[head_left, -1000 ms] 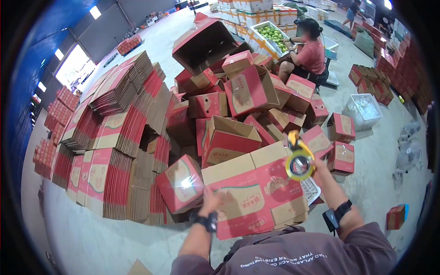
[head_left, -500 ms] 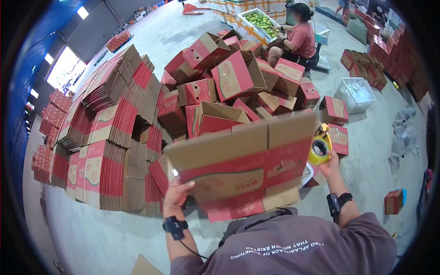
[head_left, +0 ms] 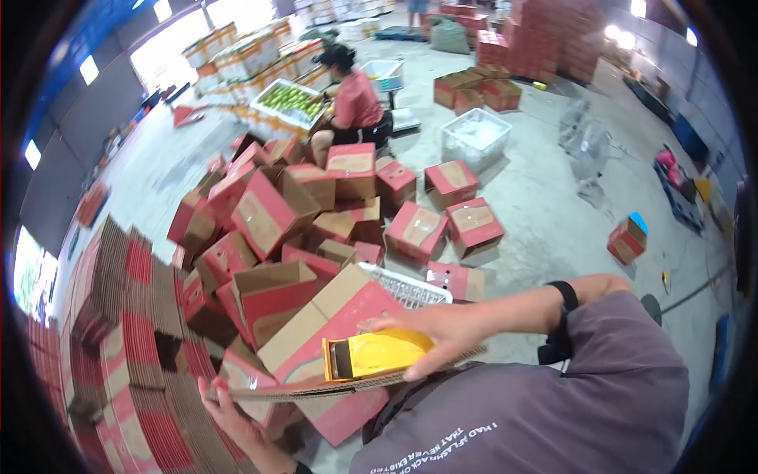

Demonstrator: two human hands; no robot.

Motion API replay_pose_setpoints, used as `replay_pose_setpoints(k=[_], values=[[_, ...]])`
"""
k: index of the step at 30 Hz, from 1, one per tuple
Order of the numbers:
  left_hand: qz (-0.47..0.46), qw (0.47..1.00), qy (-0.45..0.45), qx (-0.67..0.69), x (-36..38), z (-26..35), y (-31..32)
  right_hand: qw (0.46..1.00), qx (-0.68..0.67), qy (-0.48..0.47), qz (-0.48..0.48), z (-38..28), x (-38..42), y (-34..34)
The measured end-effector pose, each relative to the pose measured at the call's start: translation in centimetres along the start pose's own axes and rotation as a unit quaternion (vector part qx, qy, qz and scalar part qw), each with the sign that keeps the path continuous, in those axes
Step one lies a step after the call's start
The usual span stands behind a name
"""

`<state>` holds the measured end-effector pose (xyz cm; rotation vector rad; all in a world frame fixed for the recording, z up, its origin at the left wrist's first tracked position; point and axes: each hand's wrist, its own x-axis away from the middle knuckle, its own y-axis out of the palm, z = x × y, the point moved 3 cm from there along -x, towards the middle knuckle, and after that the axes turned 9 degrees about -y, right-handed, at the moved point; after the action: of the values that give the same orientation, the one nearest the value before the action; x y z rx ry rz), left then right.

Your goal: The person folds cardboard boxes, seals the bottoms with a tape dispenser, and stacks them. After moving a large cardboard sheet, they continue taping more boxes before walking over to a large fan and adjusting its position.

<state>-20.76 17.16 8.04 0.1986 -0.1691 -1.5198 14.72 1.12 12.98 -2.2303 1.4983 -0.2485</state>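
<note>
Right hand (head_left: 452, 330) wrapped round tape dispenser (head_left: 383, 353), against flat carton (head_left: 308, 392). Left hand (head_left: 242, 425) grips flat carton's left end. Pale warehouse floor (head_left: 545, 237): boxes (head_left: 264, 217) heaped, folded stacks (head_left: 130, 359) alongside, person (head_left: 357, 101) by green fruit (head_left: 290, 102).

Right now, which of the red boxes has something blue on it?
The red box by itself on the floor off to the right; it alone shows blue at its top.

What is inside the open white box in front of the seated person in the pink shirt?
Round green fruit shows inside the open white box. Whatever lies beneath the visible fruit, including the box's bottom, is covered.
</note>
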Motion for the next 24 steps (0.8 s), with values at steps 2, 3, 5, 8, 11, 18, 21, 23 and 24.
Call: replay_pose_setpoints(k=[2,3,5,8,11,18,21,23,24], values=[[-0.027,1.0,0.01,-0.007,0.8,0.1,-0.7,0.998,-0.036,0.045,-0.04,0.7,-1.2,-2.2],[-0.038,0.999,0.015,-0.019,1.4,0.4,-0.7,0.997,-0.005,0.067,-0.033,1.7,-1.6,-3.6],[-0.054,0.998,0.016,-0.017,2.4,1.2,0.4,0.993,0.084,0.081,-0.026,2.5,-2.4,-6.1],[-0.063,0.998,0.02,0.013,2.7,1.4,2.2,0.962,0.273,-0.008,0.007,0.9,-4.3,-6.1],[-0.01,1.0,0.024,0.002,2.2,1.2,2.8,0.877,0.472,-0.078,-0.042,-0.7,-6.1,-3.9],[-0.309,0.923,0.093,-0.21,6.2,6.0,5.8,0.93,0.355,-0.091,0.012,1.5,-13.2,-7.6],[-0.371,0.767,0.392,-0.347,3.5,6.1,10.1,0.926,0.355,-0.097,-0.083,0.3,-16.3,-3.3],[-0.569,0.68,0.301,-0.35,6.1,3.0,13.4,0.946,0.298,-0.098,-0.075,-0.2,-16.6,-3.3],[-0.637,0.64,0.229,-0.363,7.3,0.7,14.3,0.964,0.242,-0.09,-0.061,-0.1,-16.5,-3.7]])
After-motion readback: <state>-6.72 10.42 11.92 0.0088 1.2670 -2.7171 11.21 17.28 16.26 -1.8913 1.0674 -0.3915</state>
